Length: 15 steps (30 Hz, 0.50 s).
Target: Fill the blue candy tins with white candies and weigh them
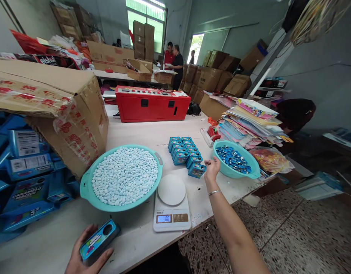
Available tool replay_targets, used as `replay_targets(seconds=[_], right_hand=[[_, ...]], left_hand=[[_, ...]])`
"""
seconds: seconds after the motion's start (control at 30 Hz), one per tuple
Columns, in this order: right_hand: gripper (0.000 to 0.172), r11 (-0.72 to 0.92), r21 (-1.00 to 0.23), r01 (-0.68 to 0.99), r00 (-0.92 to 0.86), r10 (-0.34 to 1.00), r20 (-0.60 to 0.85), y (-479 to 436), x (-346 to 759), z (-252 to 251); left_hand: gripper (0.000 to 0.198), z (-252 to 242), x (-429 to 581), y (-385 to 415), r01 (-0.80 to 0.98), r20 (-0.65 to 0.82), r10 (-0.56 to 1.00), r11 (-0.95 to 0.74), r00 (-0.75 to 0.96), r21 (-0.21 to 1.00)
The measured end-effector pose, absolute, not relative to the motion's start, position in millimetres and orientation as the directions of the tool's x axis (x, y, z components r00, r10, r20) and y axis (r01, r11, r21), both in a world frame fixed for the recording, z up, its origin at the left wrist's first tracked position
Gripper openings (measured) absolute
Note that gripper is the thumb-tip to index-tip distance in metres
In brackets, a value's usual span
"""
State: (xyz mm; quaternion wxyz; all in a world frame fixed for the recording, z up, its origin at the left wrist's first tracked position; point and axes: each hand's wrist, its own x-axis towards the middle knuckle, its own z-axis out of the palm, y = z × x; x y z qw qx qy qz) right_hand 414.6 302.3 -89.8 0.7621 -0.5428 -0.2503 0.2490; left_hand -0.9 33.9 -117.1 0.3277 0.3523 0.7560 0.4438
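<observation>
My left hand [88,251] is wrapped around a blue tin [99,239], which it holds tilted at the table's front left. A dark round hole shows in the tin's top. My right hand [212,168] is at the right, its fingers loosely curled and a little apart, with nothing visible in them. It is right beside the nearest of several blue tins [181,150] standing in two rows. Just past that hand is a turquoise basin [254,173] of shiny blue lids [234,159]. A white kitchen scale [171,190] with a bare pan reads 0.0.
A turquoise basin [85,190] full of pale blue candies [124,177] stands left of the scale. Further left, an open carton [86,125] holds many blue tins [29,190]. A red machine [154,104] stands behind, and paper stacks [249,123] lie right. People [177,62] stand far back.
</observation>
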Motion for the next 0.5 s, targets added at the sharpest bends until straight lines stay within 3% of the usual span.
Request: replay_targets(seconds=[0.13,0.3,0.5], right_hand=[[0.022,0.274,-0.942,-0.191,0.771,0.636,0.029,283,436,-77],[0.02,0.179,-0.921,-0.345,0.715,0.686,-0.134,230,440,-95],[0.023,0.023,-0.796,-0.604,0.472,0.816,-0.335,180,402,-134]], left_hand=[[0.081,-117,7,34,0.19,-0.152,0.815,0.304,-0.559,0.933],[0.064,-104,7,35,0.114,-0.182,0.88,0.255,-0.44,0.96],[0.045,-62,65,80,0.082,-0.012,0.993,0.022,-0.121,0.996]])
